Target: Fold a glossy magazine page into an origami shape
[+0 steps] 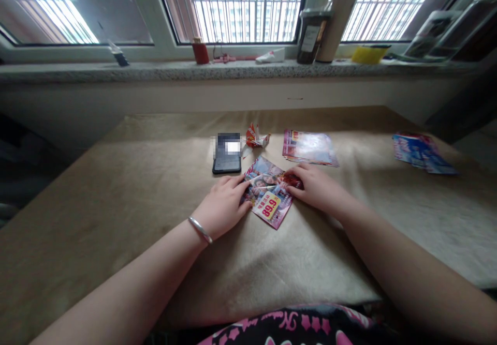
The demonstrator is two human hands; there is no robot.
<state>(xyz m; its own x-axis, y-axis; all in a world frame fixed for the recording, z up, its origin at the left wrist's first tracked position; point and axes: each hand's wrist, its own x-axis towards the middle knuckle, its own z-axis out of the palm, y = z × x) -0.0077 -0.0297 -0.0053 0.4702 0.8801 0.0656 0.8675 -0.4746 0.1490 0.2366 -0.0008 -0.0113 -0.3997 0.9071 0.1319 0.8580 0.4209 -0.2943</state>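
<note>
A glossy printed flyer [272, 212] lies turned cornerwise on the table in front of me, with a yellow price label and part of it folded over. My left hand [223, 200], with a silver bangle at its wrist, grips the flyer's left corner between thumb and fingers. On the opposite corner, my right hand [308, 184] has its fingers curled over a dark red part of the sheet. Just beyond the flyer stands a small folded paper figure [257, 137] in orange and white. A dark phone [227, 161] lies left of that figure, its upper part blurred out.
A stack of flyers [310, 147] lies behind my right hand. More blue and red leaflets [421, 152] are fanned out at the far right of the table [135, 179]. Along the windowsill [155, 73] stand a red bottle [200, 51], a dark container [310, 37] and a yellow object [368, 54].
</note>
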